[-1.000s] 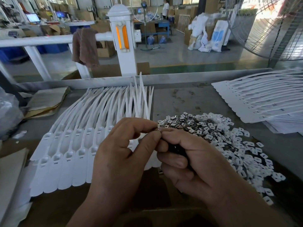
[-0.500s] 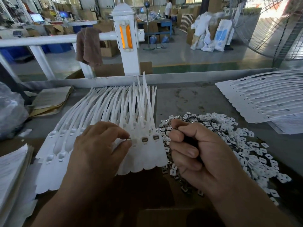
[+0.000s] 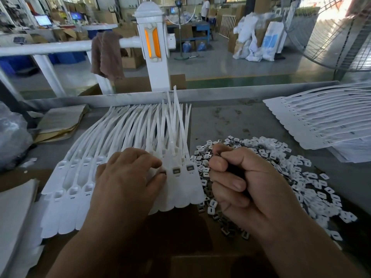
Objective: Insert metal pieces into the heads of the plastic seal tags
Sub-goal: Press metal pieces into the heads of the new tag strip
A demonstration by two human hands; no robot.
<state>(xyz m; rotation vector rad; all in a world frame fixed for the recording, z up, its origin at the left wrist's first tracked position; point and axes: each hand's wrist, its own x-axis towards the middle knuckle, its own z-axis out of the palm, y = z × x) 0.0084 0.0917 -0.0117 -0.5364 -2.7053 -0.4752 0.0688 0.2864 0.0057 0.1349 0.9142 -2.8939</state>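
Note:
A fan of white plastic seal tags [image 3: 112, 157] lies on the table, heads toward me and tails away. Two tags at its right end show metal pieces [image 3: 176, 170] set in their heads. My left hand [image 3: 128, 177] rests on the fan and pinches a small metal piece [image 3: 163, 173] against a tag head between thumb and forefinger. My right hand [image 3: 239, 181] is curled into a fist just right of the fan, holding several dark metal pieces inside it. A heap of loose metal pieces and white caps [image 3: 271, 167] spreads under and beyond that hand.
More white tags [image 3: 321, 121] are stacked at the far right. Brown paper [image 3: 60, 121] and a plastic bag [image 3: 12, 141] sit at the left, papers [image 3: 14, 207] at the near left. A metal rim [image 3: 241, 93] edges the table's back. A large fan [image 3: 341, 37] stands beyond.
My hands were together above the tags, passing a metal piece. They parted: the left dropped to a tag head with the piece, the right drew back into a fist.

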